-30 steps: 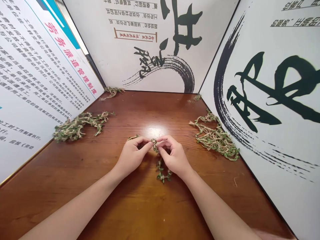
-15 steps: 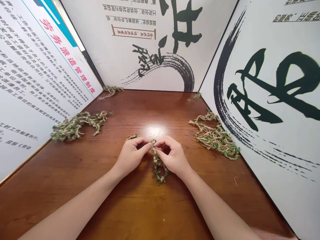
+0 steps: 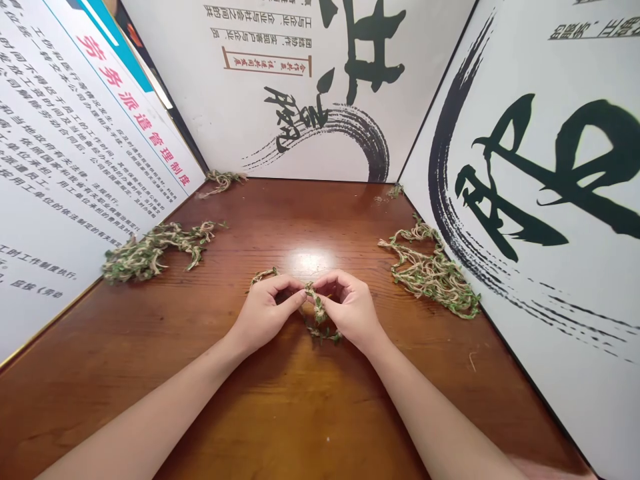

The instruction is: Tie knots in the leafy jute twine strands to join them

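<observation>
Between my hands is a length of leafy twine [image 3: 318,310], tan cord with small green leaves, partly bunched up. My left hand [image 3: 267,313] pinches it between thumb and forefinger. From the other side my right hand [image 3: 350,308] pinches the same twine, its fingertips almost touching those of the left. A loop of the twine hangs below the fingertips, and another bit shows behind my left hand. The exact crossing of the strands at the fingertips is too small to make out.
A pile of leafy twine [image 3: 155,253] lies at the left panel [image 3: 60,200], and another pile [image 3: 433,273] by the right panel [image 3: 540,280]. Smaller bits [image 3: 225,180] sit at the back corners of the brown wooden table [image 3: 300,413]. A printed panel [image 3: 200,120] closes off the back.
The hanging part of the twine has drawn up and shifted, its lower loop now higher and closer to my right hand. Both hands stay nearly in place.
</observation>
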Demonstrator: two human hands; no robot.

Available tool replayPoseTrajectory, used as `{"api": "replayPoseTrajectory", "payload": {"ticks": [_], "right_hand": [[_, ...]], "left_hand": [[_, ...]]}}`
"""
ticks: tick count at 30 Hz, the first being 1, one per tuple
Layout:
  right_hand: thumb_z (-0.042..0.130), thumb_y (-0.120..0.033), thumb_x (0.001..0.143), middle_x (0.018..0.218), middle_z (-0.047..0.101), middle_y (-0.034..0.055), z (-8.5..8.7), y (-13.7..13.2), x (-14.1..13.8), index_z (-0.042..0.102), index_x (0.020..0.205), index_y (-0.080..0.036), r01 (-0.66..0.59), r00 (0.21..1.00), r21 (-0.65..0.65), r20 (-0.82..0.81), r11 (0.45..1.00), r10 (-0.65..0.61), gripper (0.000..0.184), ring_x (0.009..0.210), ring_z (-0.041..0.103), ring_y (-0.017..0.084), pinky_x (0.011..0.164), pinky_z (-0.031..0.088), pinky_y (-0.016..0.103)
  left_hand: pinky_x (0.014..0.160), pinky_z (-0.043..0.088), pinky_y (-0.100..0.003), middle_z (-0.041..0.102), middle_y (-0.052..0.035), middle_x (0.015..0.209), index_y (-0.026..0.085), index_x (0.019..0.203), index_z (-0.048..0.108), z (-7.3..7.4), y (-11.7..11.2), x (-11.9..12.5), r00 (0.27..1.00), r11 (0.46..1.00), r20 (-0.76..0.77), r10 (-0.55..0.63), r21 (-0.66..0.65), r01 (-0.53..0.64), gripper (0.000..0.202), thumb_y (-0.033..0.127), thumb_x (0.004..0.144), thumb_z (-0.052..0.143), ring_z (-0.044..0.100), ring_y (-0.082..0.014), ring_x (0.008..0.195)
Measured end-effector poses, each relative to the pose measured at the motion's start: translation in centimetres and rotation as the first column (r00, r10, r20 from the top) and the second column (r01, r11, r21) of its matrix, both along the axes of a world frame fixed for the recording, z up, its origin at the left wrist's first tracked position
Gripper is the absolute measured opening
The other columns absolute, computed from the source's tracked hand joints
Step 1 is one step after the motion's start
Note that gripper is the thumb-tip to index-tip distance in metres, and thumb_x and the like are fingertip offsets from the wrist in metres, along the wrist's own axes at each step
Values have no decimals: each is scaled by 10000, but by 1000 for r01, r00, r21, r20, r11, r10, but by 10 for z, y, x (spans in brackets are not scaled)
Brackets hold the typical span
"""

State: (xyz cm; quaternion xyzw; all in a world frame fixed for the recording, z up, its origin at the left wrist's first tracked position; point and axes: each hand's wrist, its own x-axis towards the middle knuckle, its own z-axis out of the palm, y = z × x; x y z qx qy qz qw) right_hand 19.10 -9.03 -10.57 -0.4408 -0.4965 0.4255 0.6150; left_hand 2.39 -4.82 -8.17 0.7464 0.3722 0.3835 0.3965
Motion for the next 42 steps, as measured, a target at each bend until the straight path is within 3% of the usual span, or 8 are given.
{"api": "replayPoseTrajectory", "payload": {"ticks": [6, 16, 24, 29, 33, 38, 42], "right_hand": [[904, -368, 657, 792, 722, 15, -1, 2, 2, 735, 1011, -217, -25, 999, -35, -24, 999, 24, 420, 708, 672, 152, 663, 570, 277], [846, -341, 684, 734, 705, 12, 1, 3, 2, 713, 806, -208, -31, 999, -36, -16, 999, 30, 224, 671, 634, 153, 609, 541, 272], [640, -222, 747, 656, 529, -45, -2, -2, -6, 588, 787, -218, 41, 995, 8, 90, 999, -41, 66, 583, 494, 113, 548, 425, 245], [682, -238, 755, 731, 635, 0, -4, -1, -6, 680, 862, -204, 17, 998, 0, 54, 1000, -17, 112, 633, 575, 135, 581, 480, 260], [730, -243, 768, 861, 725, 54, -1, 0, -4, 759, 886, -202, -13, 1000, 32, 3, 999, 13, 128, 764, 682, 177, 685, 564, 293], [714, -292, 851, 913, 742, 51, 14, 10, 0, 798, 956, -223, -36, 999, 38, -3, 999, 36, 152, 818, 698, 171, 747, 575, 293], [770, -332, 820, 950, 734, 52, 25, 33, 7, 773, 939, -205, -48, 999, 45, 6, 998, 48, 174, 845, 697, 172, 774, 576, 297]], "left_hand": [[661, 480, -265, 744, -21, 740, 204, 801, 780, 1, -2, 0, 1000, 996, -11, -6, 92, 7, 168, 321, 858, 675, 639, -158, 676], [591, 417, -265, 691, -15, 690, 204, 836, 778, -4, -3, -2, 997, 961, -76, 31, 275, -9, 180, 318, 907, 659, 562, -133, 608], [613, 447, -263, 667, -16, 671, 191, 833, 755, -3, -7, 1, 996, 927, -92, -14, 373, 48, 158, 249, 914, 632, 575, -129, 609], [566, 451, -256, 670, -18, 666, 184, 836, 730, -8, -7, 0, 998, 984, -59, 17, 179, -6, 186, 331, 912, 646, 580, -132, 581], [528, 456, -236, 639, 2, 617, 179, 886, 726, -9, -7, 3, 997, 996, 32, 71, 48, -72, 180, 348, 890, 664, 567, -124, 543], [578, 519, -221, 712, -26, 718, 170, 878, 725, 7, 1, 13, 967, 989, 213, 138, -85, -122, 160, 322, 838, 694, 634, -130, 616], [518, 490, -205, 641, 5, 625, 158, 839, 693, 18, 18, 26, 928, 974, 333, 169, -203, -104, 188, 326, 774, 745, 578, -111, 547]]}}
